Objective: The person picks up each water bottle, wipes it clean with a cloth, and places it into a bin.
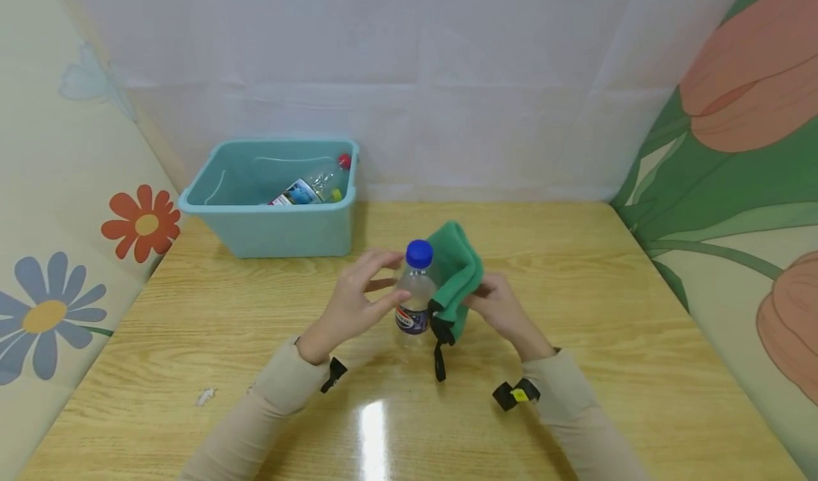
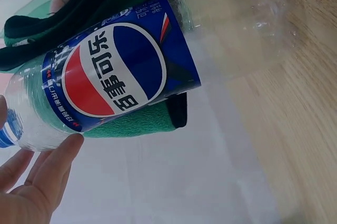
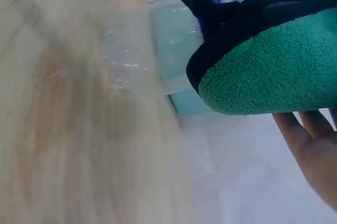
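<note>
A clear plastic Pepsi bottle with a blue cap stands upright over the table; its blue label fills much of the left wrist view. My left hand holds the bottle around its upper part, thumb in front and fingers at the far side. A green towel with black edging and a black loop is folded against the bottle's right side. My right hand grips the towel from the right; some of its fingers are hidden behind the cloth. In the right wrist view, the towel covers part of the bottle.
A light-blue plastic bin stands at the back left, with a red-capped bottle and a yellow-capped one inside. A small white scrap lies on the wooden table at the left front. A white sheet hangs behind.
</note>
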`<state>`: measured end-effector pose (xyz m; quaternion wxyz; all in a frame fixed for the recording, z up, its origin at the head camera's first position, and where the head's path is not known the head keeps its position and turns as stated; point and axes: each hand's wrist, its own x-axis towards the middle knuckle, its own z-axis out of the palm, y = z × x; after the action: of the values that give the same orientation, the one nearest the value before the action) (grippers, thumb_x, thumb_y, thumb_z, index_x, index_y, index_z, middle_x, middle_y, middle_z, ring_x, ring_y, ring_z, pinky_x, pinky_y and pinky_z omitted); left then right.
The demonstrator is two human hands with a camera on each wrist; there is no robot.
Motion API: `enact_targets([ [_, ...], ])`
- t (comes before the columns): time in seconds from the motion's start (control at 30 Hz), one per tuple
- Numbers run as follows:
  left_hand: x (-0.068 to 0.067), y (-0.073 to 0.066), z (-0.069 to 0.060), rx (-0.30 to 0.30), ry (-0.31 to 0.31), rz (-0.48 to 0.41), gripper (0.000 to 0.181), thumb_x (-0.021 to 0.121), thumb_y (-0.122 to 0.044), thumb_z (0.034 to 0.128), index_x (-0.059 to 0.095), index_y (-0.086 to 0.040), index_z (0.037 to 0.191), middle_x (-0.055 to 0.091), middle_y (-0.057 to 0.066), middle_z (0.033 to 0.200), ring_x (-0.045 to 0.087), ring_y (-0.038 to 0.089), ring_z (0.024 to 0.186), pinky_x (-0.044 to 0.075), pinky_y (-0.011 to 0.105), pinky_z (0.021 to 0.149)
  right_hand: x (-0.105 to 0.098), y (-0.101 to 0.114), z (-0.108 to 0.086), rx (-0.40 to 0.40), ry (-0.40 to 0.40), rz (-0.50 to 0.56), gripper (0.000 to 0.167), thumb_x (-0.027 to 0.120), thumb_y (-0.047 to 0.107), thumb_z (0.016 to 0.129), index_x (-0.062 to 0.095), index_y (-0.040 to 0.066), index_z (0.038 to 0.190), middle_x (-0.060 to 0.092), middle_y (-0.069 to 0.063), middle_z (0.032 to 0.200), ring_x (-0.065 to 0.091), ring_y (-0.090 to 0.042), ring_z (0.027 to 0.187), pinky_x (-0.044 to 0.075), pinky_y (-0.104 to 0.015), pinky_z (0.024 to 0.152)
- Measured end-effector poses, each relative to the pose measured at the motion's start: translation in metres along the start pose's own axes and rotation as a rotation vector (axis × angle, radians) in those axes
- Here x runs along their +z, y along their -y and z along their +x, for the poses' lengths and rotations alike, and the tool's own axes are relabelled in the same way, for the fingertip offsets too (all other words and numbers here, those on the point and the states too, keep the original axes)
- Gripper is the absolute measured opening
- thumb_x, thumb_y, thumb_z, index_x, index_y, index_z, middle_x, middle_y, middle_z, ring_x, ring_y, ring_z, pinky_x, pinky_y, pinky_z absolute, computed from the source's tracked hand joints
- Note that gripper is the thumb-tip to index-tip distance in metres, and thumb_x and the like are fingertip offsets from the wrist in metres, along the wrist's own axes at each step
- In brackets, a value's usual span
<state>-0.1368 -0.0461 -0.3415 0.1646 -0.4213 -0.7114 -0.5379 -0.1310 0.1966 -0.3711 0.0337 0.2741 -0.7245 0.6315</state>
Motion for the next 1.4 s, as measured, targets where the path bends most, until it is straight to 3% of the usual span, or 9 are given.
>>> enact_targets([
  [0.13,0.0,0.002,0.0,0.003,0.008,-0.012,0.049,0.07,0.009,0.0725,0.051,0.009,0.117,0.054,0.022,0.11,0.056,0.035,0.097,0.056,0.032,0.073,0.002,-0.005,-0.002,0.014,-0.003,-0.008,0.03,0.054,-0.011,0.08,0.067,0.014,0.091,0.066,0.008,0.096,0.06,-0.011,0.093,0.051,-0.028,0.083],
  [0.33,-0.002,0.003,0.0,-0.038,0.034,-0.065,0.048,0.069,0.009,0.0734,0.05,0.009,0.118,0.054,0.021,0.112,0.054,0.034,0.101,0.055,0.033,0.075,0.006,-0.009,-0.006,0.051,0.024,0.009,0.029,0.053,-0.009,0.083,0.068,0.015,0.091,0.067,0.003,0.095,0.061,-0.01,0.089,0.052,-0.028,0.079],
  [0.57,-0.007,0.005,0.001,-0.137,0.082,-0.156,0.049,0.067,0.009,0.075,0.049,0.009,0.12,0.052,0.021,0.115,0.052,0.033,0.105,0.053,0.031,0.08,0.008,-0.014,-0.006,0.118,0.09,-0.015,0.013,0.053,-0.006,0.084,0.06,-0.012,0.094,0.065,0.009,0.09,0.06,-0.011,0.084,0.053,-0.03,0.075],
  [0.83,-0.01,0.009,0.003,-0.156,0.117,-0.222,0.048,0.065,0.012,0.0755,0.048,0.012,0.12,0.05,0.024,0.117,0.049,0.035,0.108,0.052,0.042,0.083,0.006,-0.022,-0.005,0.171,0.166,-0.043,0.013,0.055,-0.002,0.084,0.064,-0.004,0.095,0.067,-0.005,0.094,0.06,-0.014,0.086,0.05,-0.034,0.079],
  [1.1,-0.012,0.011,0.004,-0.143,0.136,-0.249,0.046,0.063,0.011,0.078,0.047,0.012,0.121,0.049,0.024,0.119,0.048,0.035,0.11,0.051,0.035,0.085,0.004,-0.026,-0.007,0.256,0.226,-0.067,0.02,0.054,0.001,0.088,0.061,-0.008,0.104,0.062,-0.02,0.104,0.059,-0.017,0.092,0.05,-0.037,0.083],
  [1.3,-0.012,0.011,0.005,-0.112,0.147,-0.241,0.046,0.062,0.012,0.0787,0.046,0.011,0.121,0.049,0.024,0.119,0.049,0.033,0.11,0.051,0.04,0.086,-0.002,-0.024,-0.013,0.199,0.168,-0.065,0.018,0.056,0.0,0.087,0.061,-0.009,0.101,0.066,-0.003,0.097,0.06,-0.013,0.089,0.052,-0.032,0.079],
  [1.4,-0.012,0.011,0.005,-0.1,0.153,-0.231,0.045,0.062,0.011,0.0793,0.046,0.011,0.121,0.05,0.025,0.118,0.05,0.034,0.11,0.051,0.037,0.085,-0.006,-0.021,-0.016,0.195,0.126,-0.026,0.015,0.055,-0.001,0.087,0.064,-0.002,0.098,0.066,0.008,0.095,0.06,-0.011,0.088,0.051,-0.028,0.079],
])
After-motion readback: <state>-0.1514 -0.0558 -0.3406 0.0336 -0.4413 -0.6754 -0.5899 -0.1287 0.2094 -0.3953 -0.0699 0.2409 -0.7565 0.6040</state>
